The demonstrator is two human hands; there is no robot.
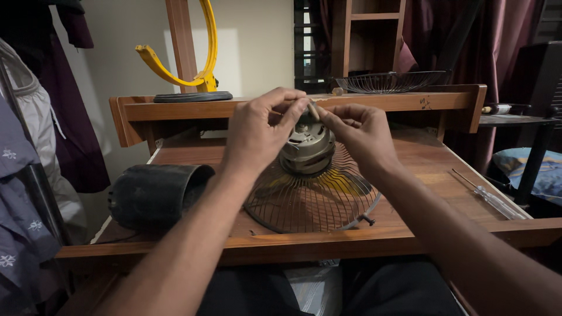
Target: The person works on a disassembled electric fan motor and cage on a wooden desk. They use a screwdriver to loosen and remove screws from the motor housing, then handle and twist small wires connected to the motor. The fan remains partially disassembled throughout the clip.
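Nearest, the front rail of the wooden table (pixel 328 240) runs across the view, and both forearms pass over it. Just behind this rail lies a round wire fan guard (pixel 310 202), its lower rim almost at the table's front edge. On the middle of the guard stands a small grey fan motor (pixel 307 149). The left hand (pixel 257 134) is curled over the top left of the motor, thumb and fingers closed on its upper part. The right hand (pixel 360 131) comes from the other side, and its fingertips pinch a small pale piece (pixel 314 109) at the top of the motor; what this piece is, I cannot tell. Left of the guard a black cylinder cover (pixel 158 196) lies on its side, near the left edge. On the right, bare wood stays open up to a screwdriver (pixel 492 198) lying along the right edge. Farther back, a raised shelf (pixel 175 108) carries a yellow curved part (pixel 175 67) and a second wire guard (pixel 392 82).
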